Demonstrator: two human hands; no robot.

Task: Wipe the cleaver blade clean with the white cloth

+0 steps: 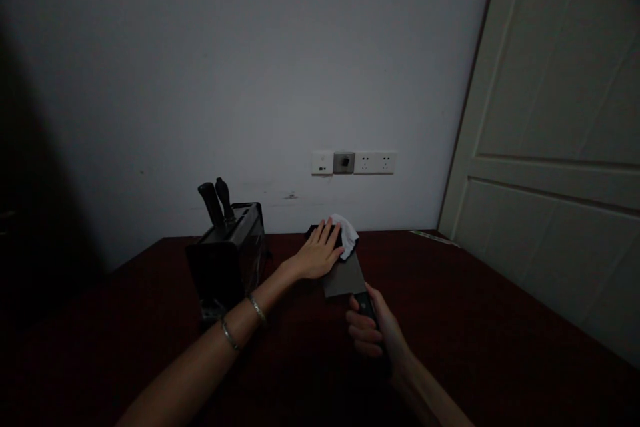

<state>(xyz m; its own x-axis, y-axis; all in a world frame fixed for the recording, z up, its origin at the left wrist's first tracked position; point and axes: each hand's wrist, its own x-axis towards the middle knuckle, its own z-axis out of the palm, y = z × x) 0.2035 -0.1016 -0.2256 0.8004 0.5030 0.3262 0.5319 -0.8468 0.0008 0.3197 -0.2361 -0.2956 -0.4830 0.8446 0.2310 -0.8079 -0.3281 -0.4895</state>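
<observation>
My right hand [370, 328] is wrapped round the black handle of a cleaver [345, 278], whose broad grey blade points away from me. Over the far part of the blade lies a black-and-white cloth [349, 237]. My left hand [317, 255] rests flat on this cloth with its fingers stretched out, pressing it against the blade. Cloth and hand hide the blade's far end. To the left stands a dark knife block [253, 240], with two black-handled tools [211, 203] upright in its slots.
The dark red tabletop [425, 307] meets a pale wall [280, 80] at the back. Wall sockets [375, 163] sit above the table's rear edge. A light panelled door [545, 147] stands at the right, and a thin printed strip [434, 237] lies near the back right corner.
</observation>
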